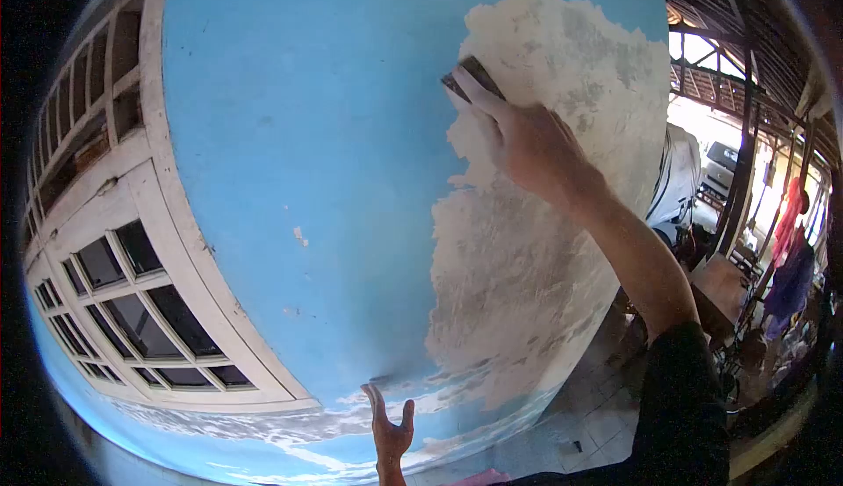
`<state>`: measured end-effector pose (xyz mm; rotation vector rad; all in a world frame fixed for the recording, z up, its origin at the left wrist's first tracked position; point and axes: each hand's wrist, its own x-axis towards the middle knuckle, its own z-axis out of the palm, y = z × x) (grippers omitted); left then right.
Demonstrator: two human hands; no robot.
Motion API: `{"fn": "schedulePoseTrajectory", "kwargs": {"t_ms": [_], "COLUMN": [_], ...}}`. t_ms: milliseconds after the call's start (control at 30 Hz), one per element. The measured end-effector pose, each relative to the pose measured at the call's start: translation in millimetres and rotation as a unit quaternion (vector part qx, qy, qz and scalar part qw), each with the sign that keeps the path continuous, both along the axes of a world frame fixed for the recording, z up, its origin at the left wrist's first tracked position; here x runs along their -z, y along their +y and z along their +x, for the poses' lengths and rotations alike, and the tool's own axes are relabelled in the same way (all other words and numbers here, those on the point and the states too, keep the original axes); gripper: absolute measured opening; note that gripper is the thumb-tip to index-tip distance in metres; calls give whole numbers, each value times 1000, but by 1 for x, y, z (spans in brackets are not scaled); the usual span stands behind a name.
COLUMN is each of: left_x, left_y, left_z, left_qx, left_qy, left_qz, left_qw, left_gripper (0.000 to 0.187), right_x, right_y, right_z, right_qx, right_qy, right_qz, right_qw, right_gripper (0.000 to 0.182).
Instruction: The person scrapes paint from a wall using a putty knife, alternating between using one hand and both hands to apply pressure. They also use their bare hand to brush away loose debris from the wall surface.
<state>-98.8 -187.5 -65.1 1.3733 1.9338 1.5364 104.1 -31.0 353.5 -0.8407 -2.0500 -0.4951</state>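
Observation:
My right hand [540, 148] grips a flat scraper [477, 75], its dark blade against the wall at the upper left edge of a large bare patch [527, 266]. Light blue paint [307, 135] covers the wall to the left of that patch, and the border between them is ragged. Low in the view, my left hand [392, 433] is raised with thumb and fingers apart, holding nothing. Its fingertips are close to the lower wall, where flakes and pale streaks [307, 451] show.
A white-framed window [158, 310] with dark panes fills the left side, below a slatted vent [97, 73]. Past the wall's right edge are a tiled floor [588, 433], hanging cloths [790, 266], clutter and a parked vehicle [722, 161] under a roof.

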Motion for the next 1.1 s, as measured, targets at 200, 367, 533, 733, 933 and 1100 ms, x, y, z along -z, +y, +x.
{"fn": "schedulePoseTrajectory", "kwargs": {"t_ms": [200,367,533,733,933,1100], "left_x": [-11,-6,-10,12,-10,8], "left_y": [-1,-1,-1,-5,-7,-25], "left_z": [4,-4,1,-25,-15,-25], "left_qx": [-4,6,6,-5,-30,-52], "left_qy": [-11,-30,5,-11,-38,-31], "left_qz": [-1,-4,-30,-12,-1,33], "left_qw": [1000,1000,1000,1000,999,998], "left_gripper": [90,92,91,89,82,77], "right_x": [5,-5,-21,-7,-42,-2], "right_y": [-1,2,2,-1,6,-4], "right_z": [2,-4,-5,1,-17,9], "right_qx": [7,21,-6,25,6,2], "right_qy": [6,-5,6,-2,40,8], "right_qz": [42,37,53,-7,46,-33], "right_qw": [999,999,999,1000,998,999], "right_gripper": [44,43,43,42,43,42]}}
